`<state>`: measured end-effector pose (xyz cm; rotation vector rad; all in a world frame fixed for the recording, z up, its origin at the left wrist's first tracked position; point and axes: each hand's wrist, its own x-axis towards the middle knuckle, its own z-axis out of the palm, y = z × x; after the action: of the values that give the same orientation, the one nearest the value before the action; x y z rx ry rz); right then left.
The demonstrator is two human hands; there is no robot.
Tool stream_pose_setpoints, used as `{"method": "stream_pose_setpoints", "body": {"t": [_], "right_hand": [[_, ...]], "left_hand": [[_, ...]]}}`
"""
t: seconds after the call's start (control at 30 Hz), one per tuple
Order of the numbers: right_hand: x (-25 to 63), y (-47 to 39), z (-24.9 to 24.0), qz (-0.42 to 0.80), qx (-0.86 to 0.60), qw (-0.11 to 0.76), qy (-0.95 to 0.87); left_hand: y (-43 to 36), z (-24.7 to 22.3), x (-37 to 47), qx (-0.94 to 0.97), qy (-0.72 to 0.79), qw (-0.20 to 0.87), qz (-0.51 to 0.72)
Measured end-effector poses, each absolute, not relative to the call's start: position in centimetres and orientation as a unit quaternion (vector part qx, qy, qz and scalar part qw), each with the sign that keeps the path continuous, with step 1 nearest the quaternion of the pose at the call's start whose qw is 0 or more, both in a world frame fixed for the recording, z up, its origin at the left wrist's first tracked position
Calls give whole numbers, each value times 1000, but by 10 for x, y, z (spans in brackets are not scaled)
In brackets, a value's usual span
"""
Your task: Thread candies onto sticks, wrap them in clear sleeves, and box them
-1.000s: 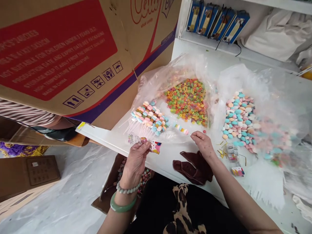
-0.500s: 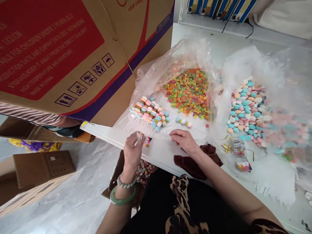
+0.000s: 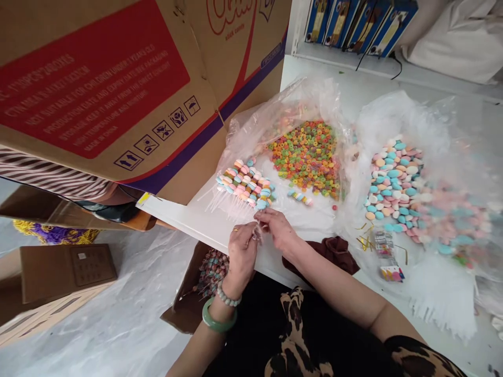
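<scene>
Your left hand (image 3: 242, 248) pinches a wrapper (image 3: 257, 232), your right hand (image 3: 278, 229) just beside it with fingers narrow, nearer than the candy sticks (image 3: 245, 183).

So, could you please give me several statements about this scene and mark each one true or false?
1. The left hand pinches a small crumpled wrapper. True.
2. The right hand is far from the left hand. False: the two are close together, near the front edge of the white table.
3. The candy skewers lie in a group just beyond the hands. True.
4. The green bangle is on the right arm. False: it is on the left arm.
5. In the view, the ring-shaped candies lie left of the loose pastel candies. True.
</scene>
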<state>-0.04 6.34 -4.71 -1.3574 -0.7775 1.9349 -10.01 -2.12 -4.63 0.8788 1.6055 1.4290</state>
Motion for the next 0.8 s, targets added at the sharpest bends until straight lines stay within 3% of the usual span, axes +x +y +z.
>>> {"method": "stream_pose_setpoints", "body": {"t": [0.17, 0.4, 0.8], "right_hand": [[59, 48, -35, 643, -524, 314, -462], [125, 8, -20, 547, -535, 235, -600], [116, -4, -20, 460, -504, 280, -675]], "left_hand": [[-10, -38, -111, 98, 557, 514, 644], [13, -36, -123, -5, 462, 607, 646], [19, -26, -115, -107, 414, 618, 660]]}}
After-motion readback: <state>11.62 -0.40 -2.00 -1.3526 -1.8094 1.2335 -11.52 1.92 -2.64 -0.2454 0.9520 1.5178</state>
